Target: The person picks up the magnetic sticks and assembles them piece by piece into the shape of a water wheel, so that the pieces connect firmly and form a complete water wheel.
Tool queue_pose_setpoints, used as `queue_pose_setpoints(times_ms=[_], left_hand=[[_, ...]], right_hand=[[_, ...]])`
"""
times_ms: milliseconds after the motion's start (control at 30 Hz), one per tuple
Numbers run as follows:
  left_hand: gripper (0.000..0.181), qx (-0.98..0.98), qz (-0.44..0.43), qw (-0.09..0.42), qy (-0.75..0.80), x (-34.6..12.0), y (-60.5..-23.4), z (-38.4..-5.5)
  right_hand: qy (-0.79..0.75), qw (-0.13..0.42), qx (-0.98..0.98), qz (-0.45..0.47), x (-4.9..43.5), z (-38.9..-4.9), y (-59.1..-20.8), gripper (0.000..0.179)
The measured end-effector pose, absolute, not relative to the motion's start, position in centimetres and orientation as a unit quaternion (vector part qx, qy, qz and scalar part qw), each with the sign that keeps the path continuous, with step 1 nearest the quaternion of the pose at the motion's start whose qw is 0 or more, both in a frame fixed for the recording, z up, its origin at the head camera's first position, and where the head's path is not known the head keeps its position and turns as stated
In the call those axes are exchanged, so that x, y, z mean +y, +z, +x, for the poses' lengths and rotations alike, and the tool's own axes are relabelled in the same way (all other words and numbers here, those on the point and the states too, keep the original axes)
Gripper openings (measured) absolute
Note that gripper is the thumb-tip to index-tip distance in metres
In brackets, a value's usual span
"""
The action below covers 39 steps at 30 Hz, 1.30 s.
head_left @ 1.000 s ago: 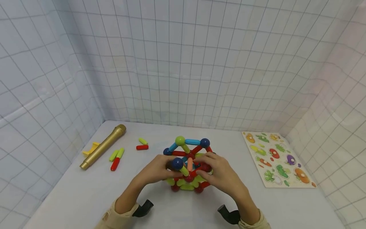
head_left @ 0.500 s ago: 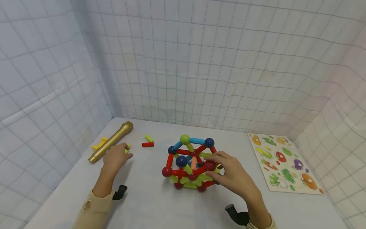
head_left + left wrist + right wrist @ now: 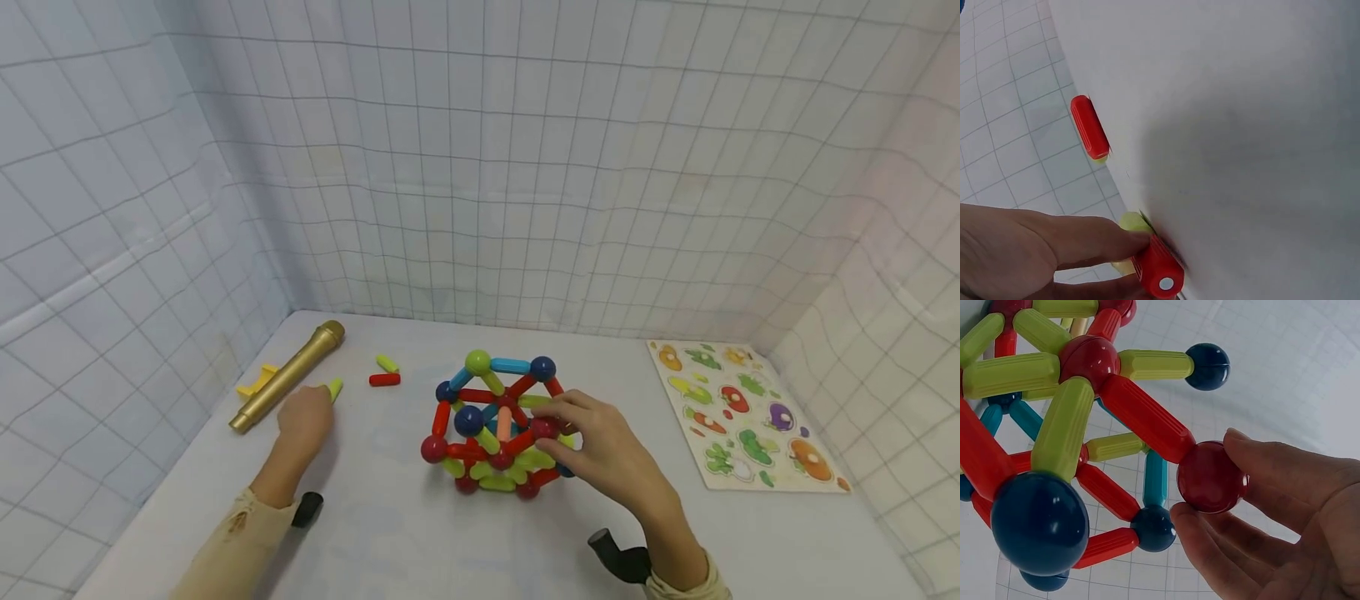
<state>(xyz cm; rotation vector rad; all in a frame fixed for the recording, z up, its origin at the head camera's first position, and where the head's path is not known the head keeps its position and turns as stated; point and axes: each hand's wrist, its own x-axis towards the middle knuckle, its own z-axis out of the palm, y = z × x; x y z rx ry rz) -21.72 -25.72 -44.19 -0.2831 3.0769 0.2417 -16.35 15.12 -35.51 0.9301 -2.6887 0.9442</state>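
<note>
In the head view my left hand (image 3: 306, 415) is at the left of the table, beside a yellow-green magnetic rod (image 3: 335, 388). The left wrist view has its thumb and a finger pinching a red magnetic rod (image 3: 1159, 269), whose end shows a pale disc. Just beyond that rod lies yellow-green plastic. Mid-table stands a frame of balls and magnetic rods (image 3: 469, 421) in red, blue and green. At its right side my right hand (image 3: 609, 450) grips a dark red ball (image 3: 1213, 478) between thumb and fingers. A red rod (image 3: 1147, 419) joins this ball to the frame.
A gold microphone (image 3: 288, 375) lies at the left, against a yellow piece (image 3: 258, 380). Behind my left hand are a loose red rod (image 3: 385, 379) and a green rod (image 3: 387, 363). A vegetable puzzle board (image 3: 752, 417) lies at the right. Grid-patterned cloth walls (image 3: 480, 167) surround the table.
My left hand has left the frame and moved left to the loose rods, where its fingers have closed on the red one. My right hand stays at the frame's right side.
</note>
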Motion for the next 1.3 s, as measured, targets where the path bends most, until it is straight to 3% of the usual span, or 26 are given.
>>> queue_pose_setpoints(times_ms=[233,367,633,800,1067,1200,1300], left_hand=[[0.020,0.992,-0.094,0.050,0.068,-25.7,-44.4,-21.5],[0.031,0.991,-0.095,0.060,0.078,-25.6,-44.1,-21.0],[0.018,0.989,-0.091,-0.012,0.114,-23.5,-42.8,-19.1],[0.010,0.995,-0.048,-0.056,0.063,-22.0,-42.0,-19.3],[0.011,0.995,-0.035,-0.085,0.033,-22.4,-42.2,-19.5],[0.017,0.986,0.033,-0.089,0.136,-21.3,-40.7,-18.7],[0.028,0.971,0.106,-0.059,0.208,-19.3,-38.8,-17.4]], right_hand=[[0.310,0.067,-0.899,0.303,15.1,-16.3,-35.4,0.037],[0.309,0.066,-0.900,0.299,15.1,-16.3,-35.4,0.037],[0.315,0.051,-0.896,0.308,15.0,-16.2,-35.7,0.035],[0.310,0.072,-0.895,0.312,15.1,-16.3,-35.7,0.036],[0.302,0.076,-0.899,0.308,15.1,-16.3,-35.8,0.036],[0.305,0.071,-0.898,0.308,15.1,-16.3,-35.9,0.036],[0.304,0.076,-0.898,0.308,15.1,-16.3,-35.8,0.037]])
